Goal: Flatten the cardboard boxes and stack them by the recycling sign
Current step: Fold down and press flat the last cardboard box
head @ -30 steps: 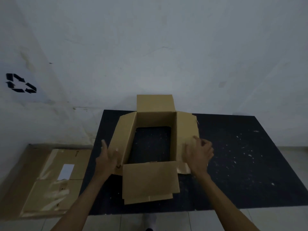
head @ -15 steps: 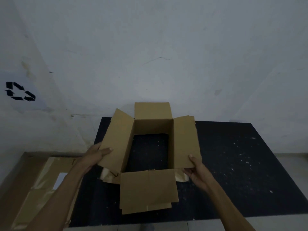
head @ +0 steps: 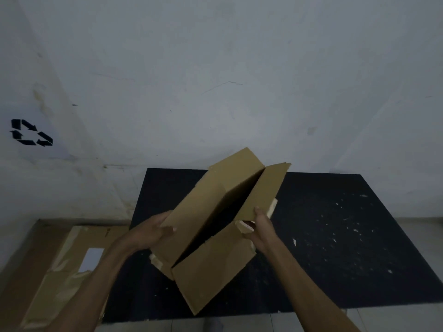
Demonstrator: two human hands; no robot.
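Floor (head: 407, 319) under me: pale tiles, showing at bottom edge and far right. Black mat (head: 335, 236) lies flat on it, back edge against white wall (head: 215, 68), surface flecked with pale scraps and specks. Left of mat, flattened cardboard stack (head: 48, 271) lies on floor beside wall: brown sheets, shiny tape strips, white label facing up. Stack's right edge looks to meet mat's left edge; my forearm hides part of that seam.
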